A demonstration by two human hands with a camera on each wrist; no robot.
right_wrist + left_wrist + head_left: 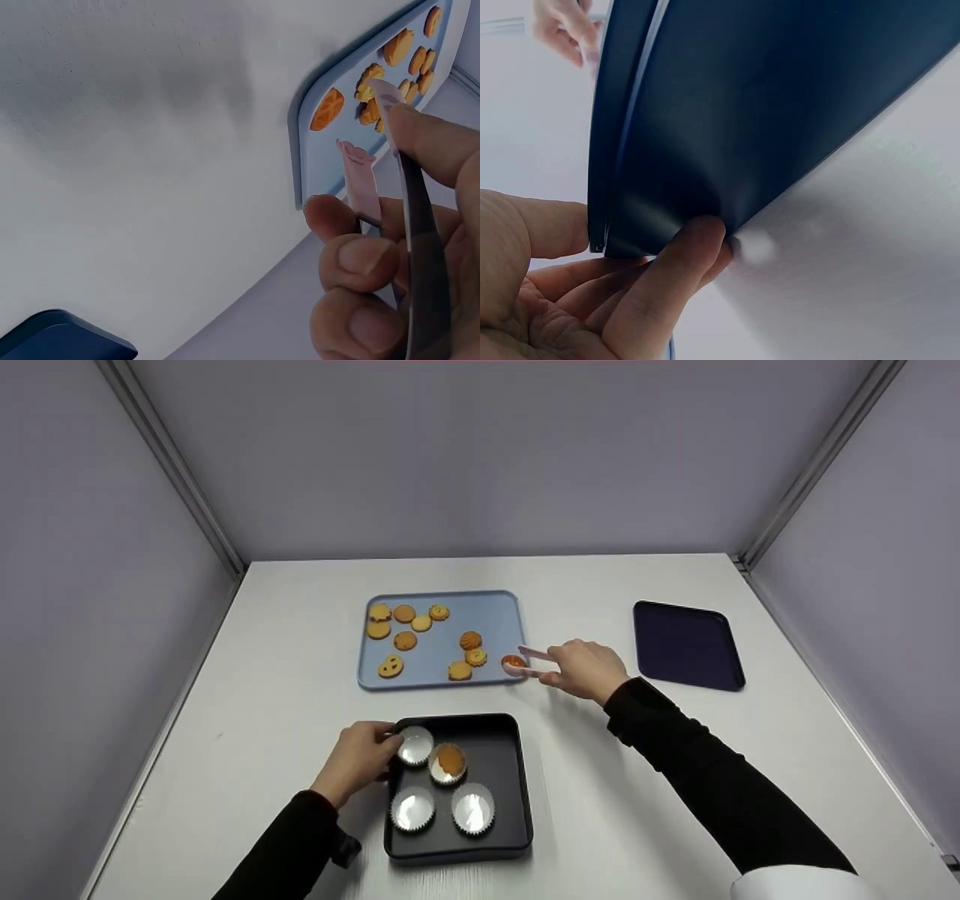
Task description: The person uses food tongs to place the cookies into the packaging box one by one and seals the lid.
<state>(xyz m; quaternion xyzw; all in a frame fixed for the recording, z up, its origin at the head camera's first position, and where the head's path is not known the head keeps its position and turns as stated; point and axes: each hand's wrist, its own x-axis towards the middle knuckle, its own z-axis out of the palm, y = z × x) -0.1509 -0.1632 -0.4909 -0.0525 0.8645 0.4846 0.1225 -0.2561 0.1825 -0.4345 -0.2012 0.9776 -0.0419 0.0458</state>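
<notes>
My right hand (pixel 589 669) holds a pair of tongs (pixel 421 247) with pink tips, spread apart. In the head view the tips reach over the near right corner of a light blue tray (pixel 487 615), around an orange-brown cookie (pixel 514 661); the right wrist view shows that cookie beside them. My left hand (pixel 360 757) grips the far left corner of a black baking pan (pixel 727 97), thumb at the rim and fingers against the outer wall. Several silvery baking cups stand in the pan, and one cup (pixel 441 777) contains a brown cookie (pixel 451 759).
Several more cookies, such as a round one with holes (pixel 391 666), lie across the blue tray. A dark navy tray (pixel 688 646) sits to the right on the white table (pixel 247 675). Grey panels (pixel 480 457) stand behind and at both sides.
</notes>
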